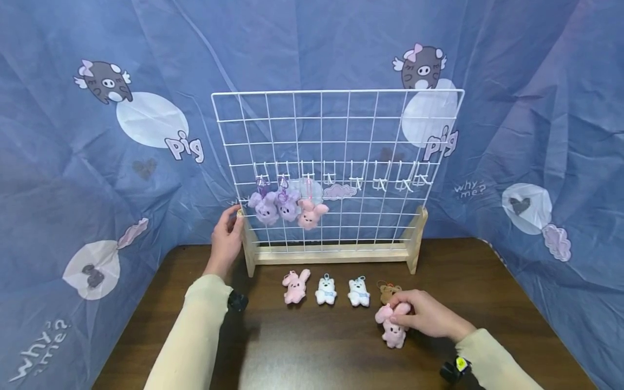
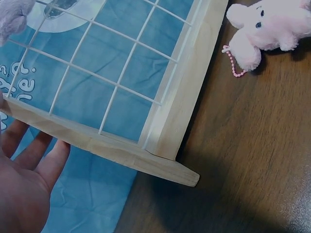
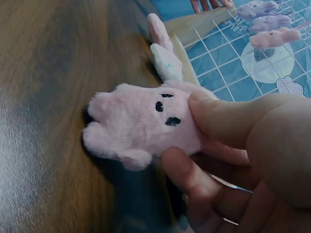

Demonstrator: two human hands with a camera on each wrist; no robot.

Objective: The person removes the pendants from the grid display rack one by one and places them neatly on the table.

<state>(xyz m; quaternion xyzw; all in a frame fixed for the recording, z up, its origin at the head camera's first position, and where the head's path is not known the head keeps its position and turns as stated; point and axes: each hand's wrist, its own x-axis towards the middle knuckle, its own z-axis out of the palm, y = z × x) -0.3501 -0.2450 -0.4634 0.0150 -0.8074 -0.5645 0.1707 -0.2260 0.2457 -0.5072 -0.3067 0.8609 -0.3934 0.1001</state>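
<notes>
My right hand (image 1: 423,313) pinches a pink bunny plush keychain (image 1: 394,331) by its head and ears between thumb and fingers, low over the table at the right. In the right wrist view the bunny's face (image 3: 163,109) points up at the camera. Just behind it lies a brown bear keychain (image 1: 388,292), partly covered by the hand. At the left, my left hand (image 1: 227,238) grips the wooden side post (image 1: 247,244) of a white wire grid rack (image 1: 341,91), its fingers (image 2: 54,165) reaching behind the wood.
Two purple plush keychains (image 1: 265,212) and a pink bunny (image 1: 310,215) hang from hooks on the grid's left. Several bare hooks (image 1: 380,183) continue rightward. Before the rack lie another pink bunny (image 1: 294,288) and two white bears (image 1: 326,292). Blue printed cloth (image 1: 302,49) surrounds the table.
</notes>
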